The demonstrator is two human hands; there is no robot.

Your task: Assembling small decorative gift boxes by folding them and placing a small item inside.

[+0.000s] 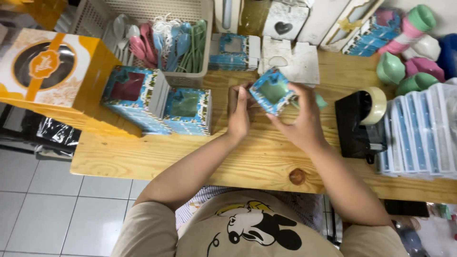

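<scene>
Both hands hold a small blue patterned window box [271, 90] above the wooden table [247, 162]. A pale green item shows through its square window and sticks out at the right. My left hand [238, 112] grips the box's left side with the fingers curled around it. My right hand [300, 116] wraps the box's right and lower side, thumb at the front.
Two stacks of finished blue window boxes [159, 102] stand to the left. A beige basket [162, 33] of pastel plastic spoons sits behind them. An orange and white carton [52, 66] is at far left. A black tape dispenser [359, 121] and flat box blanks [419, 128] lie right, with pastel bowls [409, 71] behind.
</scene>
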